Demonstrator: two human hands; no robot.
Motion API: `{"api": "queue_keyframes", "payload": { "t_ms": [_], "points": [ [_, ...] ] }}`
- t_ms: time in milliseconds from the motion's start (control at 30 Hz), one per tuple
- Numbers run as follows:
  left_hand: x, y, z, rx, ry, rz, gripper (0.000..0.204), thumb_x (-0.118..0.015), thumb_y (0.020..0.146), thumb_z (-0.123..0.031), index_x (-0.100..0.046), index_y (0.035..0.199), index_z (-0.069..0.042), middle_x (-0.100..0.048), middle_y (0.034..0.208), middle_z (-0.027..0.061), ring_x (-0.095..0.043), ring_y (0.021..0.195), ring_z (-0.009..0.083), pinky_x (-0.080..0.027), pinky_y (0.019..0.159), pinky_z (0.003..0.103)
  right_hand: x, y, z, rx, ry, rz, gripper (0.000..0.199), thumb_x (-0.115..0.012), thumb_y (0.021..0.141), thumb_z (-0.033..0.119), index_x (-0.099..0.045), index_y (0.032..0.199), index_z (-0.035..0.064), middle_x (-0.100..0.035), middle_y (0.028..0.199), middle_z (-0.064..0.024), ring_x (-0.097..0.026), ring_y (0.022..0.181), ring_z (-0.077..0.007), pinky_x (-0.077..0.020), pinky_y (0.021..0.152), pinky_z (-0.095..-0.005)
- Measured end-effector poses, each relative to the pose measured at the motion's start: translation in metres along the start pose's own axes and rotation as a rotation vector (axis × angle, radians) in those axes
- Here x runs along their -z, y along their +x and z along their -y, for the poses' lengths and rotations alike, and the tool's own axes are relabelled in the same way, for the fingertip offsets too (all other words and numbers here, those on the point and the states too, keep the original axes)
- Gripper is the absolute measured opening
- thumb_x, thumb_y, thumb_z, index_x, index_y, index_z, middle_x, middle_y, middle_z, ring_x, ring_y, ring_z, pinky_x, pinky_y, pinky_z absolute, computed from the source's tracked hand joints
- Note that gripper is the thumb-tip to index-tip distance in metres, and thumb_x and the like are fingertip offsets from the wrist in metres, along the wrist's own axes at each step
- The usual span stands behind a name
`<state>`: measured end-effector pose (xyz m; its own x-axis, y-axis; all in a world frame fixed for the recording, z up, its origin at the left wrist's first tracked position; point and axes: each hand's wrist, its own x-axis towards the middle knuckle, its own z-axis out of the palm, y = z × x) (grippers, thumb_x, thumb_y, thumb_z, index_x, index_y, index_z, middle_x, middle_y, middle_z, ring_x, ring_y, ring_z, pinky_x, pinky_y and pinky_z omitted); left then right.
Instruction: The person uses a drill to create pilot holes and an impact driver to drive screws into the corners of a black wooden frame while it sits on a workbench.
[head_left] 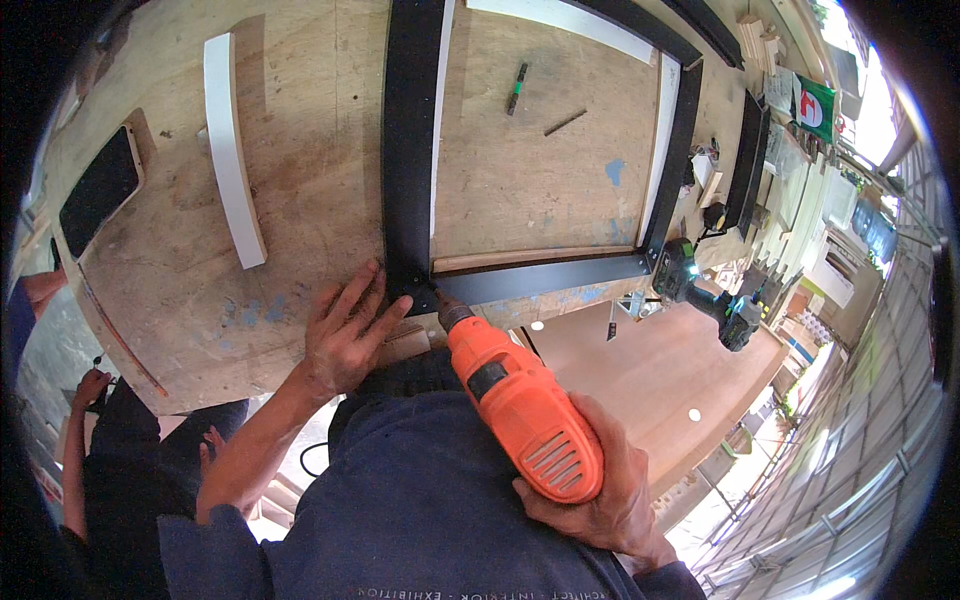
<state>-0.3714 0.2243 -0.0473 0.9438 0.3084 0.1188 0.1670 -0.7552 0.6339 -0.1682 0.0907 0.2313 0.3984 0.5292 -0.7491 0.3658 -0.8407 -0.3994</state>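
My right hand (pixel 612 488) grips an orange power drill (pixel 528 405) by its rear. The drill's chuck points at the near left corner of a black frame (pixel 412 130), which has pale strips along its inner sides. The bit's tip is hard to make out against the dark corner. My left hand (pixel 345 328) lies beside that corner with its fingers stretched out, the fingertips touching the frame's edge. Inside the frame, a green and black marker (pixel 517 88) and a thin dark stick (pixel 566 122) rest on the plywood tabletop (pixel 320 130).
Left of the frame lie a white strip (pixel 228 150) and a black-screened phone or tablet (pixel 100 190). A dark cordless drill (pixel 705 295) with its light on sits by the right corner. A lower brown panel (pixel 640 390) is beyond the table edge. Another person (pixel 120 470) stands at left.
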Motion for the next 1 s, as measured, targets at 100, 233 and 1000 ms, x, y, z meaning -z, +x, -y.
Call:
{"api": "queue_keyframes", "payload": {
  "t_ms": [100, 233, 1000],
  "points": [
    [0.005, 0.003, 0.008, -0.080, -0.017, -0.018, 0.046, -0.068, 0.082, -0.020, -0.073, 0.127, -0.011, -0.070, 0.128, 0.0209, -0.058, 0.133, 0.0323, -0.048, 0.097, 0.043, -0.003, -0.001, 0.000, 0.011, -0.024, -0.025, 0.095, -0.094, 0.069, 0.019, -0.040, 0.146, 0.0036, -0.070, 0.116, -0.0234, -0.074, 0.103, -0.0366, -0.0597, 0.090, -0.0436],
    [0.009, 0.010, 0.018, -0.209, 0.029, -0.041, 0.049, -0.066, 0.077, -0.017, -0.073, 0.125, -0.006, -0.071, 0.120, 0.0236, -0.063, 0.123, 0.0330, -0.054, 0.092, 0.041, -0.001, 0.001, 0.001, -0.008, 0.014, -0.010, 0.094, -0.094, 0.069, 0.019, -0.042, 0.145, 0.0033, -0.071, 0.116, -0.0230, -0.074, 0.103, -0.0366, -0.0596, 0.090, -0.0437],
    [-0.004, 0.003, 0.009, -0.229, 0.086, 0.015, 0.043, -0.064, 0.087, -0.014, -0.072, 0.129, -0.008, -0.068, 0.121, 0.0323, -0.058, 0.128, 0.0378, -0.056, 0.091, 0.043, -0.014, -0.003, -0.003, 0.014, -0.008, 0.003, 0.098, -0.094, 0.070, 0.027, -0.040, 0.146, -0.0019, -0.067, 0.120, -0.0267, -0.073, 0.100, -0.0400, -0.0618, 0.080, -0.0470]
  ]
}}
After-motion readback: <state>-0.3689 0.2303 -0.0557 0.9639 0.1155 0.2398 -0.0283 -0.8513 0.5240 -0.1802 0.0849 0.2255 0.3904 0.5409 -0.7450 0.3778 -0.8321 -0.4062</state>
